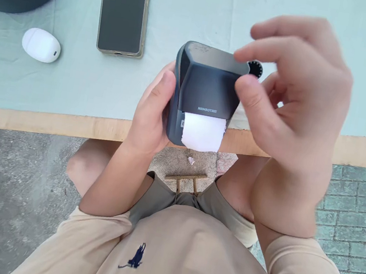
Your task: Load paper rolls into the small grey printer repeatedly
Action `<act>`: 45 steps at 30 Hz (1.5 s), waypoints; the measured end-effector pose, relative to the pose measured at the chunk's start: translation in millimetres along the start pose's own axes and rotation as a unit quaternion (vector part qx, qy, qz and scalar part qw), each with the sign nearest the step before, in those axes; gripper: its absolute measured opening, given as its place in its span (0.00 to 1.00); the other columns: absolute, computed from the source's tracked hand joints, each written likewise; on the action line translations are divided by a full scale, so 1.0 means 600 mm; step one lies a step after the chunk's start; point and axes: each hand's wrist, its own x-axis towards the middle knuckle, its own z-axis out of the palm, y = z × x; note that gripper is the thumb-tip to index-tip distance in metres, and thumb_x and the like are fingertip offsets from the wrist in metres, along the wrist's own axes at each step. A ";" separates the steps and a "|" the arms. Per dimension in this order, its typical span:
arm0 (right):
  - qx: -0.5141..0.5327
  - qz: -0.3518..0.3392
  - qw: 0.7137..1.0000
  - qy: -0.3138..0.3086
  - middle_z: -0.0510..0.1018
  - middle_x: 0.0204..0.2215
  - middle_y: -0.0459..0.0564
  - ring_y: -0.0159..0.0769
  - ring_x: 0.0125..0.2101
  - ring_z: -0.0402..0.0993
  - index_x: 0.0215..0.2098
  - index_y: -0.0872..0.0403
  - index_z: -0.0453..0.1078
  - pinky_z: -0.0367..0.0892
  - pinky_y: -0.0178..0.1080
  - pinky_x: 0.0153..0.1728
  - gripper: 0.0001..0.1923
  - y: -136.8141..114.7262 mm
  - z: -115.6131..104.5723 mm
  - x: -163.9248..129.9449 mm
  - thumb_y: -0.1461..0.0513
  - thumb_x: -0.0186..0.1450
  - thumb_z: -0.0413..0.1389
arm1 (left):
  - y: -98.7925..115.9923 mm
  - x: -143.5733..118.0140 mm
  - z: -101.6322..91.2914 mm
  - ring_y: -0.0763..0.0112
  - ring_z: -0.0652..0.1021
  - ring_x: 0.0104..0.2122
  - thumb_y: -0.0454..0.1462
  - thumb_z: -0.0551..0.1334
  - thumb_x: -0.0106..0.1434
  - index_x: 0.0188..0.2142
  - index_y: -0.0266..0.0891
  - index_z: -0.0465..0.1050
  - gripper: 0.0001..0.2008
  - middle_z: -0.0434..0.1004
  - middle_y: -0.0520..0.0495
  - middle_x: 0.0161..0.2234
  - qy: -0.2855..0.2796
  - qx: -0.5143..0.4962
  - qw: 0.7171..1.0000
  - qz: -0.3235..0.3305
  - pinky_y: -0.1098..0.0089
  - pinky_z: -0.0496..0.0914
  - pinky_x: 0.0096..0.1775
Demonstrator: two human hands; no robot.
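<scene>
At the centre of the frame, the small dark grey label printer (202,89) looks like moulded plastic with a matt, faintly dusty shell, and a white paper strip (203,132) with a soft, torn-looking edge shows at its slot. The table's pale green covering (330,12) appears smooth and matt, creased in places, over a light wooden edge (48,121) with a plain, unvarnished look. At upper left, the black phone (124,5) has a glossy glass face and a dull metallic rim; the white egg-shaped case (40,45) is smooth, shiny plastic.
</scene>
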 end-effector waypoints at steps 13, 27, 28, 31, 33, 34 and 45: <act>-0.008 -0.029 0.989 -0.143 0.63 0.54 0.50 0.25 0.34 0.67 0.54 0.49 0.61 0.66 0.34 0.30 0.27 0.000 -0.007 0.005 0.54 0.57 0.58 | 0.004 0.004 0.001 0.48 0.64 0.57 0.48 0.58 0.57 0.37 0.48 0.71 0.13 0.75 0.51 0.37 0.056 0.024 0.998 0.015 0.44 0.65 0.54; 0.000 0.024 0.987 0.157 0.64 0.24 0.43 0.20 0.25 0.63 0.29 0.57 0.64 0.59 0.31 0.25 0.03 -0.025 0.015 0.013 0.65 0.61 0.52 | 0.011 0.001 -0.002 0.51 0.60 0.63 0.42 0.59 0.57 0.51 0.45 0.65 0.21 0.72 0.48 0.50 -0.036 -0.017 0.999 -0.033 0.49 0.68 0.57; -0.015 0.016 0.992 0.128 0.67 0.27 0.44 0.21 0.28 0.66 0.31 0.57 0.65 0.61 0.29 0.26 0.03 -0.022 0.015 0.012 0.65 0.61 0.52 | 0.011 0.001 -0.002 0.50 0.59 0.63 0.42 0.60 0.56 0.51 0.44 0.66 0.22 0.73 0.48 0.49 -0.037 -0.017 0.999 -0.026 0.49 0.68 0.57; -0.093 0.007 0.996 0.014 0.73 0.30 0.43 0.22 0.27 0.65 0.33 0.54 0.69 0.61 0.31 0.27 0.04 -0.015 0.013 0.010 0.63 0.59 0.54 | 0.012 0.000 -0.002 0.51 0.57 0.64 0.42 0.61 0.55 0.51 0.44 0.65 0.23 0.73 0.48 0.49 -0.045 -0.009 0.999 -0.021 0.49 0.66 0.58; -0.133 0.021 0.990 -0.033 0.75 0.28 0.41 0.23 0.23 0.63 0.34 0.51 0.71 0.58 0.33 0.27 0.07 -0.015 0.012 0.011 0.62 0.57 0.55 | 0.012 -0.002 -0.002 0.53 0.57 0.64 0.42 0.59 0.57 0.52 0.45 0.65 0.22 0.73 0.49 0.50 -0.048 -0.002 0.999 -0.022 0.50 0.66 0.58; -0.149 0.036 0.987 -0.056 0.76 0.28 0.41 0.24 0.22 0.63 0.37 0.49 0.71 0.58 0.34 0.28 0.09 -0.016 0.012 0.012 0.61 0.56 0.56 | 0.012 -0.002 -0.002 0.53 0.57 0.64 0.42 0.59 0.56 0.51 0.46 0.65 0.22 0.73 0.49 0.50 -0.048 -0.001 0.999 -0.022 0.50 0.67 0.58; -0.164 0.061 0.976 -0.126 0.72 0.27 0.41 0.25 0.21 0.60 0.40 0.45 0.68 0.55 0.36 0.26 0.15 -0.040 -0.008 0.016 0.60 0.53 0.58 | 0.003 0.001 -0.010 0.48 0.66 0.59 0.48 0.65 0.50 0.47 0.43 0.68 0.25 0.74 0.46 0.47 -0.036 -0.020 0.999 -0.027 0.62 0.74 0.45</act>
